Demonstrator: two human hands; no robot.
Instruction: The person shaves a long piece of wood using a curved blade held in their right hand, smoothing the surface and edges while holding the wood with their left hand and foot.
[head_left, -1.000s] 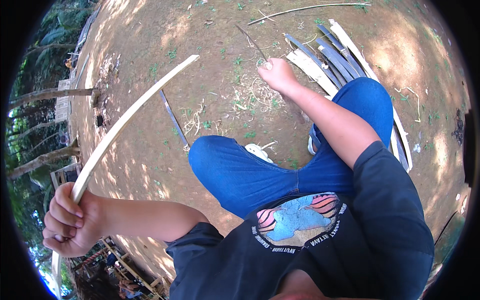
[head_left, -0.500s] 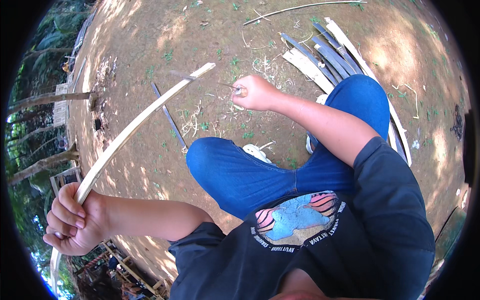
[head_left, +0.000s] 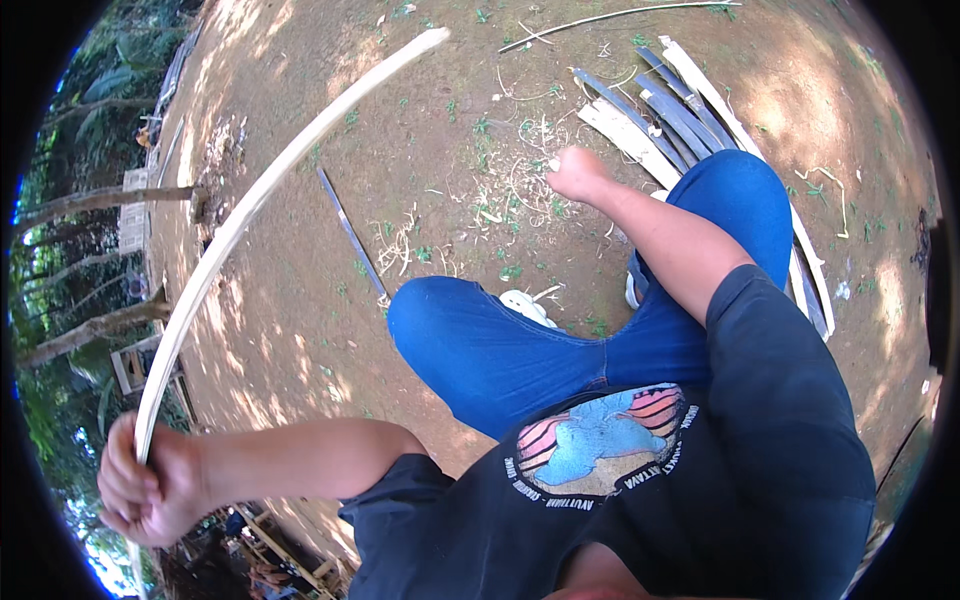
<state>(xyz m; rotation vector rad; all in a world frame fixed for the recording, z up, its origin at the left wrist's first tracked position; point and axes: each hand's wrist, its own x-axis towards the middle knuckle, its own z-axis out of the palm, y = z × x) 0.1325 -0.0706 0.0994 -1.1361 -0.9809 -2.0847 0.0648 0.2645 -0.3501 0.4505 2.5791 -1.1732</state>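
My left hand (head_left: pixel 150 485) is wrapped round the lower part of a long pale bamboo strip (head_left: pixel 235 215) at the lower left. Bowed in this view, the strip rises from my fist to the upper middle, its far end in the air above the ground. My right hand (head_left: pixel 580 175) is a closed fist out in front of my knees, apart from the strip. A knife showed in that fist a moment ago; now its blade cannot be made out, and only a small pale bit (head_left: pixel 553 163) shows at the fist's front.
Several dark and pale split strips (head_left: pixel 685 110) lie beside my right knee. Curly shavings (head_left: pixel 535 130) are scattered on the dirt ahead. A narrow dark strip (head_left: pixel 350 230) lies left of my knees, and a thin stick (head_left: pixel 620 18) at the far edge. Tree trunks (head_left: pixel 100 205) stand at left.
My right hand has moved right, away from the strip, and the knife blade no longer shows. The strip's far end has swung up and farther away; my left hand is slightly lower.
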